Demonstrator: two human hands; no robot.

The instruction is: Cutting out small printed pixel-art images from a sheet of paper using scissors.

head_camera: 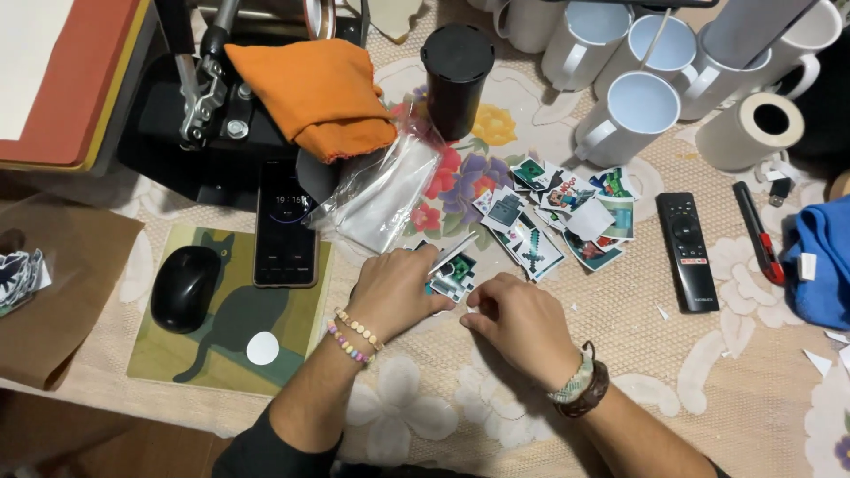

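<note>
View from above of 2 bare hands working at a crowded table. The left hand, wearing 2 beaded bracelets, pinches a small stack of cut-out printed pictures between its fingertips at the table's centre. The right hand, with woven wristbands, rests curled just beside it, fingertips touching the lower edge of the same stack; whether it grips anything cannot be told.

Just beyond the hands lies a loose scatter of more cut-out pictures. To their left, a crumpled clear plastic bag lies near the left hand. Behind it stand a black cylindrical container and an orange cloth draped over a black press machine.

At left, a smartphone and a black computer mouse sit on a mouse mat with a cat design. At right lie a black remote control, a red and black utility knife and a blue cloth. White mugs cluster at the back right, beside a roll of tape.

The table is covered with a beige lace tablecloth with floral print.
</note>
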